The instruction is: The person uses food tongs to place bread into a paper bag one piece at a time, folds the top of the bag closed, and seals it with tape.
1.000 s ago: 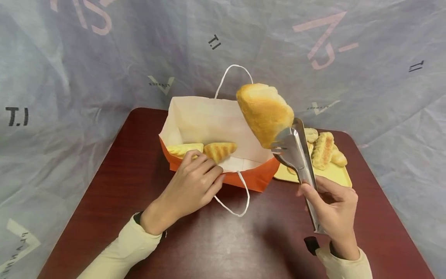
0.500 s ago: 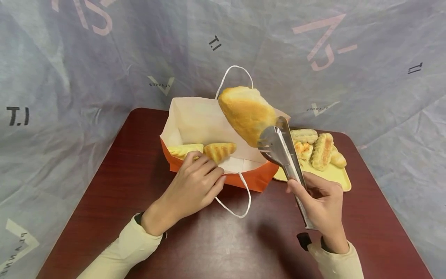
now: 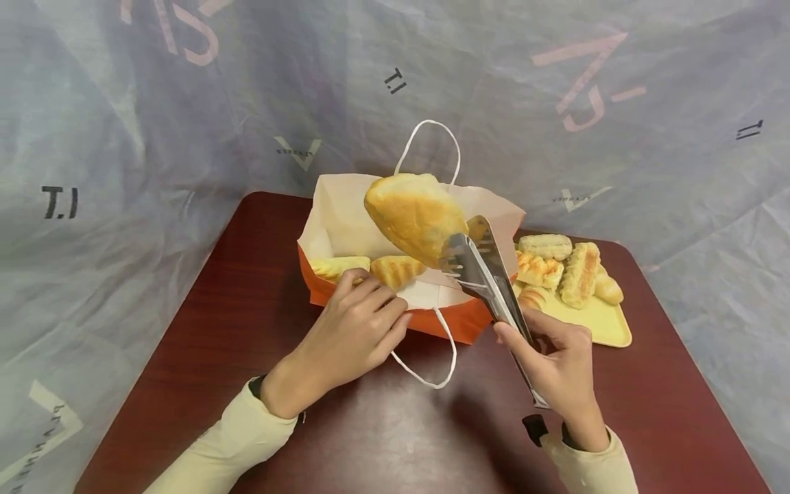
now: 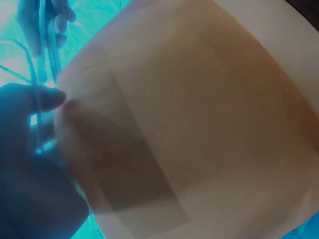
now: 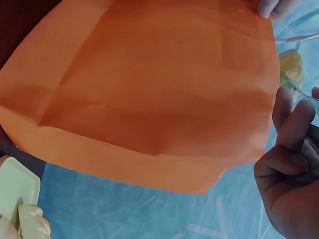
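My right hand (image 3: 552, 367) grips metal serving tongs (image 3: 487, 281), whose fork-like ends clamp a golden bread roll (image 3: 413, 213). The roll hangs over the mouth of an orange paper bag (image 3: 450, 322) with a white inside. At the bag's near rim, my left hand (image 3: 348, 336) pinches the paper between thumb and fingers. Inside lie a pale yellow bread piece (image 3: 338, 266) and a ridged bread piece (image 3: 395, 269). In the right wrist view, the bag's orange side (image 5: 164, 84) fills most of the picture, with the right hand (image 5: 294, 164) at its edge.
A yellow tray (image 3: 607, 326) with several breads, among them a braided loaf (image 3: 580, 274), stands right of the bag. White cord handles (image 3: 426, 381) stick out front and back. Grey printed cloth (image 3: 204, 123) hangs behind the dark red table (image 3: 204, 302).
My right hand has carried the tongs and bread roll leftward, from the bag's right side to over its opening. The left hand keeps its hold on the rim. The view has shifted slightly.
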